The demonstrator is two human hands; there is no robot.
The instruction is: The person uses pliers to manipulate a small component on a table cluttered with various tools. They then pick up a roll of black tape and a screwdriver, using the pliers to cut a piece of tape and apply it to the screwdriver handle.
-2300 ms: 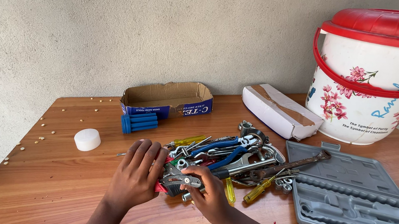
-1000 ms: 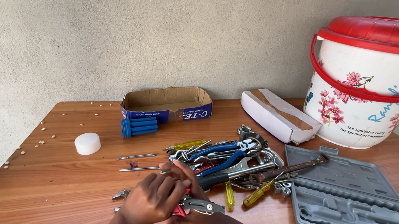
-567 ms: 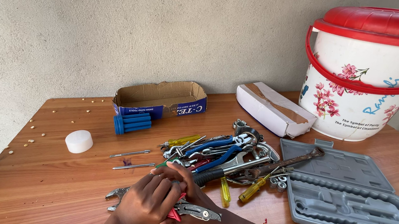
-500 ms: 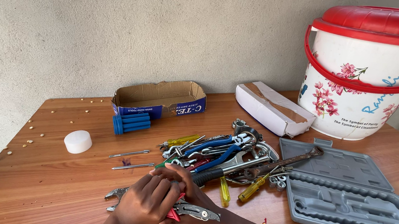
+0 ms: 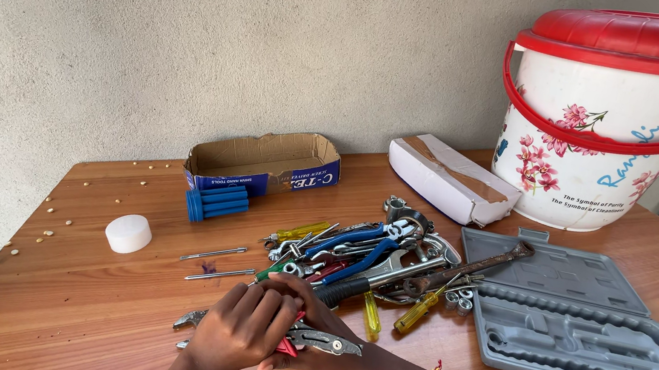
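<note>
Your two hands meet at the near edge of the table (image 5: pixel 53 318), the left hand (image 5: pixel 240 331) lying over the right hand (image 5: pixel 316 342), with locking pliers (image 5: pixel 320 343) between them. Just behind your hands lies the heap of tools (image 5: pixel 375 256). Right of the heap sits the open tool case (image 5: pixel 575 331). Behind the case stands the lidded bucket (image 5: pixel 611 139), and left of the bucket lies a taped box (image 5: pixel 451 176). Farther left sits an open carton (image 5: pixel 264 159), a bundle of wall plugs (image 5: pixel 215 202) just before it, and a small round puck (image 5: pixel 128 232) left of those.

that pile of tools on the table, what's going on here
A person has both hands at the near edge of a wooden table, the left hand cupped over the right hand, gripping locking pliers. Just beyond lies a heap of tools, beside an open grey tool case.
</note>
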